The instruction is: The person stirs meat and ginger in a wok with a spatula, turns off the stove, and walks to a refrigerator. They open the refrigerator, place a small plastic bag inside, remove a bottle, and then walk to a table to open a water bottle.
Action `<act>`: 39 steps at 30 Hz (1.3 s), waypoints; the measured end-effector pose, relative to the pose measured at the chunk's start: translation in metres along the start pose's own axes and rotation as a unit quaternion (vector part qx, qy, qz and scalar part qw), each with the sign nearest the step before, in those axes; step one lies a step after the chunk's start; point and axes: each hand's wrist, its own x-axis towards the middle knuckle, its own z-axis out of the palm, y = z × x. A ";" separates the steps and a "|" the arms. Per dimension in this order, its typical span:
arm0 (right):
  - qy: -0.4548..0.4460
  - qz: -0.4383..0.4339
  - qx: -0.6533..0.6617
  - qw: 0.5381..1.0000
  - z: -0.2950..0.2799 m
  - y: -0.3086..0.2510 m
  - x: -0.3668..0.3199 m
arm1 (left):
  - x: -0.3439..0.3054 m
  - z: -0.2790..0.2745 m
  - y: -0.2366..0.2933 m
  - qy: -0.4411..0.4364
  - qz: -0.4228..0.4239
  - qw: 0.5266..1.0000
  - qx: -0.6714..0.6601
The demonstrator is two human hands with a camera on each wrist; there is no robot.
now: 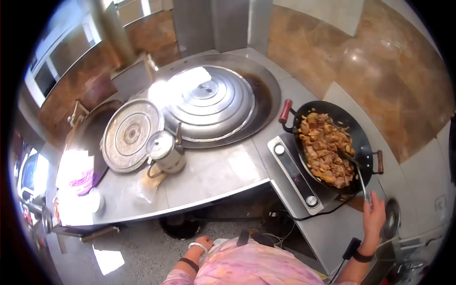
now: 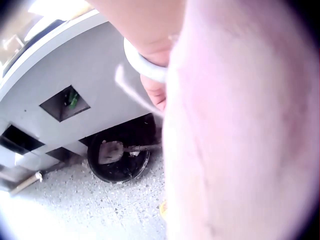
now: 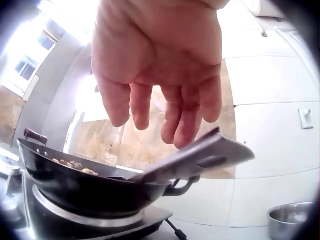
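Smooth, glossy metal utensil handle (image 3: pixel 231 151)

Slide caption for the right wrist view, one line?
Right hand, fingers loosely bent, by a utensil handle slanting over the rim of a wok of food.

I see a blotchy pastel-pink top (image 1: pixel 251 264), a white bangle (image 2: pixel 142 66) and dark band (image 1: pixel 189 263) behind the left fingers (image 2: pixel 158 97), and a cabled black box (image 1: pixel 352 248) strapped behind the right fingers (image 3: pixel 141 107).
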 end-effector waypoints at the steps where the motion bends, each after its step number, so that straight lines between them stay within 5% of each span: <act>1: -0.021 -0.021 0.072 0.997 -0.001 -0.021 0.002 | -0.003 0.011 -0.020 -0.016 -0.005 1.000 -0.023; 4: -0.214 -0.004 0.308 0.927 0.025 -0.113 -0.011 | -0.040 0.021 -0.055 -0.064 -0.029 0.996 -0.062; 5: -0.278 -0.057 0.328 0.901 0.036 -0.152 -0.024 | -0.052 0.023 -0.063 -0.093 -0.036 0.992 -0.073; 8: -0.389 -0.305 0.234 0.837 0.075 -0.249 -0.085 | -0.074 0.058 -0.120 -0.085 -0.050 0.991 -0.094; 14: -0.539 -0.551 0.193 0.607 0.127 -0.353 -0.233 | -0.197 0.068 -0.194 -0.122 -0.242 0.929 -0.254; 15: -0.561 -0.565 0.179 0.578 0.129 -0.362 -0.247 | -0.206 0.084 -0.212 -0.140 -0.180 0.952 -0.202; 16: -0.546 -0.583 0.168 0.578 0.134 -0.371 -0.256 | -0.218 0.109 -0.229 -0.157 -0.116 0.969 -0.148; 18: -0.511 -0.604 0.145 0.594 0.129 -0.398 -0.259 | -0.234 0.181 -0.264 -0.090 -0.248 0.923 -0.280; 19: -0.465 -0.616 0.170 0.613 0.131 -0.414 -0.253 | -0.246 0.179 -0.261 -0.096 -0.244 0.925 -0.276; 21: -0.333 -0.586 0.245 0.697 0.127 -0.453 -0.239 | -0.276 0.168 -0.236 -0.021 -0.432 0.817 -0.382; 23: -0.220 -0.584 0.232 0.746 0.127 -0.496 -0.221 | -0.264 0.235 -0.244 0.047 -0.443 0.795 -0.411; 24: -0.200 -0.582 0.197 0.763 0.131 -0.517 -0.214 | -0.267 0.231 -0.234 0.123 -0.459 0.764 -0.436; 26: -0.207 -0.576 0.106 0.783 0.153 -0.553 -0.205 | -0.284 0.171 -0.201 0.060 -0.511 0.711 -0.480; 27: -0.199 -0.590 0.082 0.778 0.171 -0.563 -0.203 | -0.299 0.117 -0.173 0.028 -0.536 0.682 -0.496; 31: -0.084 -0.680 0.210 0.698 0.227 -0.590 -0.188 | -0.281 0.137 -0.168 0.116 -0.530 0.620 -0.567; 33: -0.074 -0.700 0.275 0.655 0.210 -0.614 -0.177 | -0.290 0.106 -0.159 0.135 -0.483 0.673 -0.543; 34: -0.085 -0.708 0.309 0.629 0.195 -0.627 -0.175 | -0.287 0.104 -0.159 0.147 -0.487 0.656 -0.558; 36: -0.101 -0.725 0.353 0.583 0.157 -0.646 -0.184 | -0.291 0.105 -0.163 0.249 -0.464 0.692 -0.494; 39: -0.310 -0.740 0.392 0.450 0.064 -0.650 -0.227 | -0.315 0.071 -0.163 0.444 -0.415 0.650 -0.457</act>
